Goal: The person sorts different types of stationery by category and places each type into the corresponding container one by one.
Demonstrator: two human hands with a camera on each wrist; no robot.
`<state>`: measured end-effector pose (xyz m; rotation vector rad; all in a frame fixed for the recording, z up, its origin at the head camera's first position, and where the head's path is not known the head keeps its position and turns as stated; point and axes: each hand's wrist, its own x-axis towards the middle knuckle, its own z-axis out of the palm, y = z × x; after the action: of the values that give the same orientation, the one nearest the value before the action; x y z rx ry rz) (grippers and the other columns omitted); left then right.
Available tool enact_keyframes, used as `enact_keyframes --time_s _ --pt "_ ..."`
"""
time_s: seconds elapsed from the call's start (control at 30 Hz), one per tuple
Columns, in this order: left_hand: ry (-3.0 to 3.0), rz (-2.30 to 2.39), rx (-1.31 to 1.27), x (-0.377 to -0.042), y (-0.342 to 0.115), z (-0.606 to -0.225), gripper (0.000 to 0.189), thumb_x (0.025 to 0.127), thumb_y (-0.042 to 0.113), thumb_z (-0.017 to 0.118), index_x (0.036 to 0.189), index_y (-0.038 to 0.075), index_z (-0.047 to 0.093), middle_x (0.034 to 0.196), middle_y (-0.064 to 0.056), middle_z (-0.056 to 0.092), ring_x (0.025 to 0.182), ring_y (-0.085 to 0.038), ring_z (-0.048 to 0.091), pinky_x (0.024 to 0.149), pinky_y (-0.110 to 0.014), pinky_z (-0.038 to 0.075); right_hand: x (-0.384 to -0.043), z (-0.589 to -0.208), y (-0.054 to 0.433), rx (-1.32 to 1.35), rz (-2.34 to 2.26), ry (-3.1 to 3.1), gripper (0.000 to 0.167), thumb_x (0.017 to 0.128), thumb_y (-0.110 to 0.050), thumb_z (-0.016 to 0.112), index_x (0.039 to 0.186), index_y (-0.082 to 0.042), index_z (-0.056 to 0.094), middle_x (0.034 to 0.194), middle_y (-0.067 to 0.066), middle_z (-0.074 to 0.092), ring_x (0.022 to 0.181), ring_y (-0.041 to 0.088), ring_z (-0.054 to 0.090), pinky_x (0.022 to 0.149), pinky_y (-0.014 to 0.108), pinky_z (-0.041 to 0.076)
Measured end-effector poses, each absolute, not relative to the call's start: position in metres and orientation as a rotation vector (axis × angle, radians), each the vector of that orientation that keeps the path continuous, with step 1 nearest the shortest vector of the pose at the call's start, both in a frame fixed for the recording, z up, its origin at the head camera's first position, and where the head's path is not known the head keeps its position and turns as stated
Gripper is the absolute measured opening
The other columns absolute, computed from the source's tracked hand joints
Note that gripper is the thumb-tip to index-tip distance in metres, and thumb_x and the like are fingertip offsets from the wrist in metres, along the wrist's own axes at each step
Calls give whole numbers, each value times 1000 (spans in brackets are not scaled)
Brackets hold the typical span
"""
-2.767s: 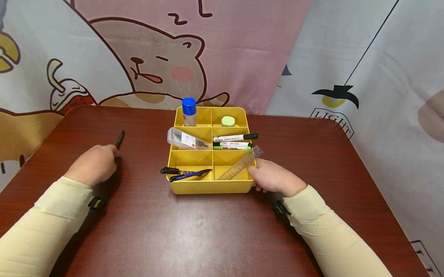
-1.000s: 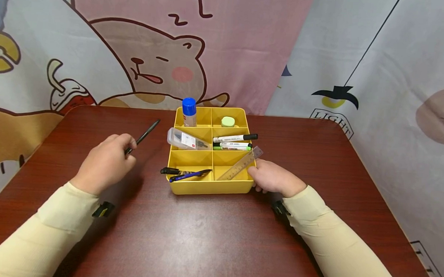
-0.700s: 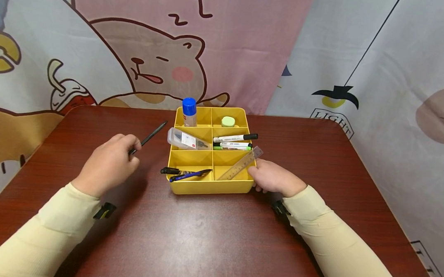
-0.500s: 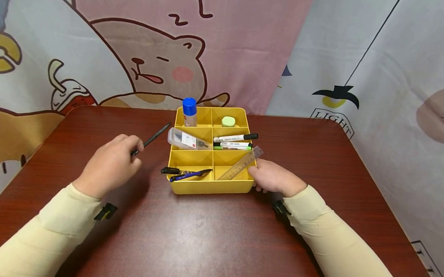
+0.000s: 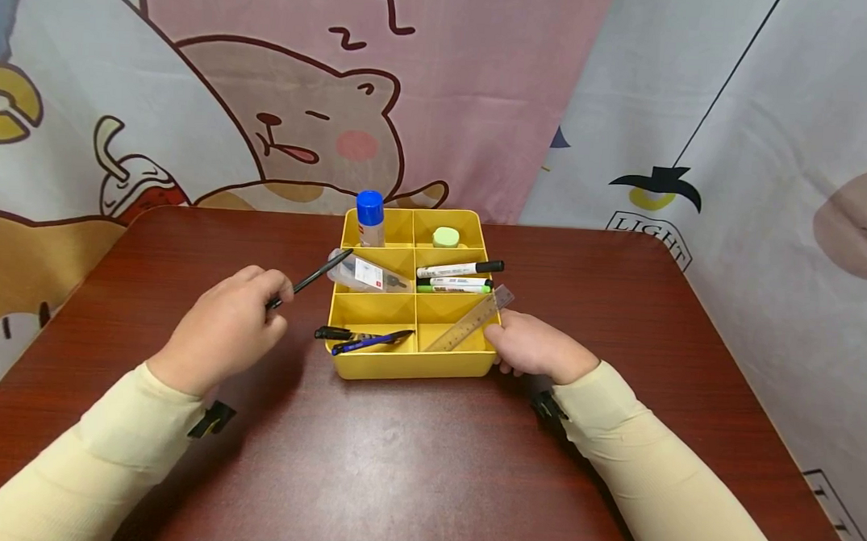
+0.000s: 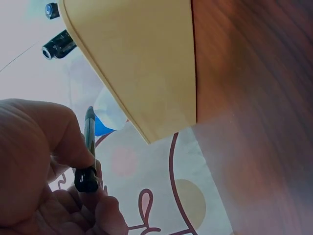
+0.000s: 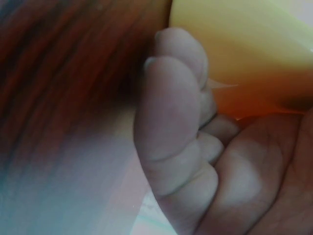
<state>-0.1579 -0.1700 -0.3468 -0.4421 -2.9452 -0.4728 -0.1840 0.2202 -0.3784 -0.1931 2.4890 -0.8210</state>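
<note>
My left hand [image 5: 223, 326] pinches a black pen [image 5: 320, 274] between thumb and fingers, left of a yellow compartment tray [image 5: 411, 368]. The pen slants up to the right, and its far tip overlaps a clear plastic case [image 5: 361, 272] in the head view. In the left wrist view the pen [image 6: 89, 137] points away from me, beside the tray's side wall [image 6: 137, 63]. At the tray's front right corner my right hand [image 5: 535, 345] holds the wall, thumb at the rim. Its curled fingers [image 7: 171, 107] lie against the yellow side in the right wrist view.
A glue stick with a blue cap [image 5: 370, 218] and a light green round item [image 5: 445, 237] stand in the back compartments. Several markers [image 5: 458, 269], a clear ruler [image 5: 467, 322] and pens [image 5: 365, 342] lie in others. A printed curtain [image 5: 484, 103] hangs behind the brown table [image 5: 389, 462].
My left hand has lifted the pen from the table's left side and carried it rightward, its tip now over the tray's left edge. The right hand and the tray have stayed put.
</note>
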Motion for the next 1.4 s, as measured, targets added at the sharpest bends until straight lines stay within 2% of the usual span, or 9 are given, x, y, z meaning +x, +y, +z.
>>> enact_keyframes --time_s 0.2,0.57,0.9,1.17,1.4 --pt "-2899 -471 -480 -156 -168 -346 17 88 6 67 104 11 68 96 -10 63 82 -25 57 71 -41 48 -185 -379 221 -186 -817 2491 29 99 -22 38 111 -7 59 79 11 67 68 23 64 60 33 55" --pt "-2892 -462 -524 -155 -165 -345 19 88 5 67 106 10 72 104 -12 68 90 -28 62 79 -48 55 -184 -379 220 -194 -829 2484 29 98 -22 38 110 -6 59 80 12 67 67 23 64 61 34 56" --pt "-2857 -415 -592 -155 -162 -348 19 87 3 66 103 9 73 102 -12 69 94 -33 63 83 -51 55 -185 -380 221 -201 -827 2488 29 99 -22 38 110 -7 60 81 11 67 68 23 64 62 34 56" --pt "-2824 -409 -643 -155 -160 -350 21 85 0 66 102 9 74 100 -11 69 92 -31 62 81 -49 55 -184 -380 220 -198 -824 2492 30 99 -22 37 111 -7 60 82 11 67 68 23 64 62 34 56" --pt "-2792 -412 -706 -155 -159 -351 23 90 -1 64 106 11 76 103 -9 69 92 -27 64 79 -46 57 -185 -380 221 -203 -826 2492 30 99 -23 37 111 -7 59 81 11 66 68 22 64 61 34 56"
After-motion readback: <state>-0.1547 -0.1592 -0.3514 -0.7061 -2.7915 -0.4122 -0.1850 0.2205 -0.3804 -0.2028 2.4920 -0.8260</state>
